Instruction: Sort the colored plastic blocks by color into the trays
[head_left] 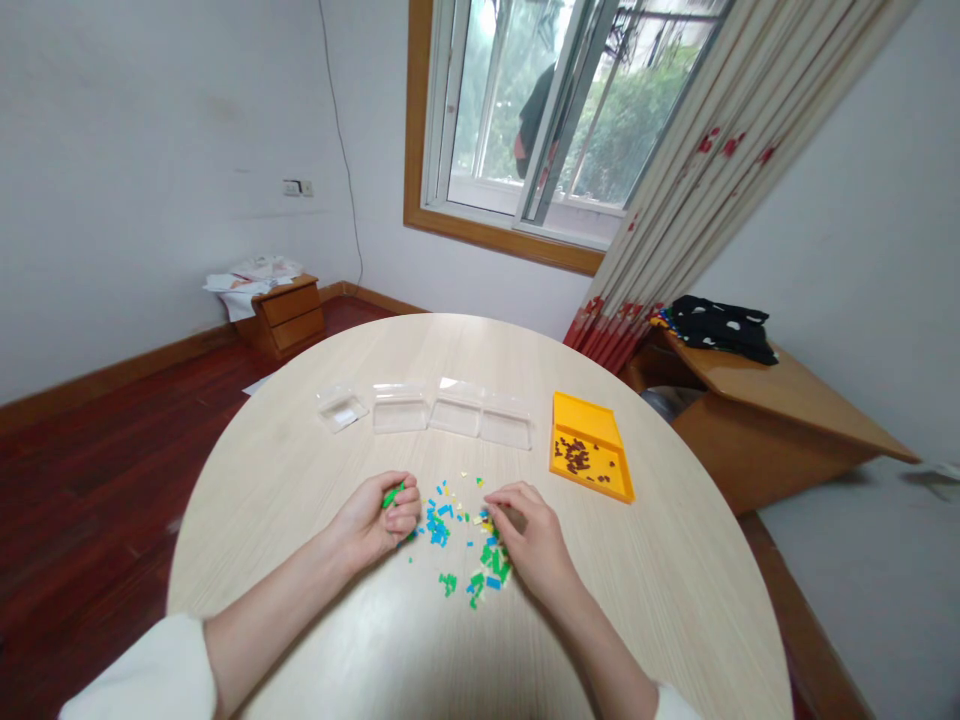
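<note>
Fingers curled, my left hand (375, 520) is closed around small green bricks (392, 495) that show between thumb and fingers. My right hand (536, 535) hovers low over the right side of a loose pile, thumb and index finger pinched together; what is between them is too small to make out. Between the two hands lie scattered small blue bricks (437, 527). More green bricks (491, 558) are spread just left of my right hand, partly covered by it. A few yellow bits lie among them.
Beyond the pile stand several clear plastic boxes (400, 415) in a row on the round table (360, 660). An open yellow case (625, 480) with dark brown pieces (576, 455) sits on the right. A desk (795, 400) stands past the table's right edge.
</note>
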